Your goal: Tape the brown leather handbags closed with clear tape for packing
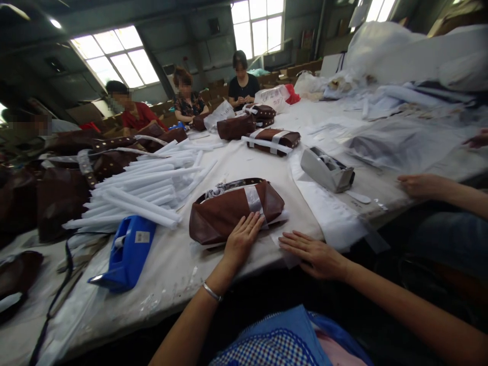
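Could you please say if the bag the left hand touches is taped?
Taped: a shiny strip crosses the brown bag, meeting the left hand.

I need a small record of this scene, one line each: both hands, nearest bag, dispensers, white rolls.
Left hand: fingertips at the brown bag's tape strip
Right hand: spread at the table's near edge
Nearest bag: lying on the table
Dispensers: blue dispenser left, grey dispenser right
White rolls: piled behind the blue dispenser
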Available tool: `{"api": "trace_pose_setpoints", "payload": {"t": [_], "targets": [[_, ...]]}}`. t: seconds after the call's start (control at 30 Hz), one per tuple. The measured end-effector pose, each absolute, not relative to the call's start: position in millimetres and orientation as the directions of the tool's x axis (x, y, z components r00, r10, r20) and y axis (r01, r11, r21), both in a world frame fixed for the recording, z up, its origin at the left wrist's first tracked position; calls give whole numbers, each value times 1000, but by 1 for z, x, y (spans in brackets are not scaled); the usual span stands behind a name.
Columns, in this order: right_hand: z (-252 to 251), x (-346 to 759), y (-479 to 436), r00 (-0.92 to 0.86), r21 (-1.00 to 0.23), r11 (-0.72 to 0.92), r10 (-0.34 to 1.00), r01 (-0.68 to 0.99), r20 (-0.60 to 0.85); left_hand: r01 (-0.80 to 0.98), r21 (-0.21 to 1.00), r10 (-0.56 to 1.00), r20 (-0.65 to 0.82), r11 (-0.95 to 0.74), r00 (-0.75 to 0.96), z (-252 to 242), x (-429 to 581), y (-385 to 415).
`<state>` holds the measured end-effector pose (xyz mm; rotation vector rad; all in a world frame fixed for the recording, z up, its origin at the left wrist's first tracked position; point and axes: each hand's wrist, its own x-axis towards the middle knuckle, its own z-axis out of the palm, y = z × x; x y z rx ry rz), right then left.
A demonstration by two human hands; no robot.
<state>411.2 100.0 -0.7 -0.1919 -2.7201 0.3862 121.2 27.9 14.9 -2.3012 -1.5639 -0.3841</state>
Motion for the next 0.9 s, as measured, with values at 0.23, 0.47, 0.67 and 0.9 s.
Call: {"api": "trace_pose_setpoints", "payload": {"t": [0.23,0.47,0.67,0.9], "targets": [[-22,384,97,-788,-236,971,122,-30,604,940,-119,853,396,-319,340,22,126,27],[-14,379,77,-774,-204,979,118,-15,622,937,-168,842,411,-306,349,23,142,34],[-11,385,72,-771,-198,980,124,-2,625,928,-143,813,450,-344,370,12,145,38],[7,393,74,-801,-277,958,103,-80,589,932,39,820,490,-361,297,9,141,39]]}}
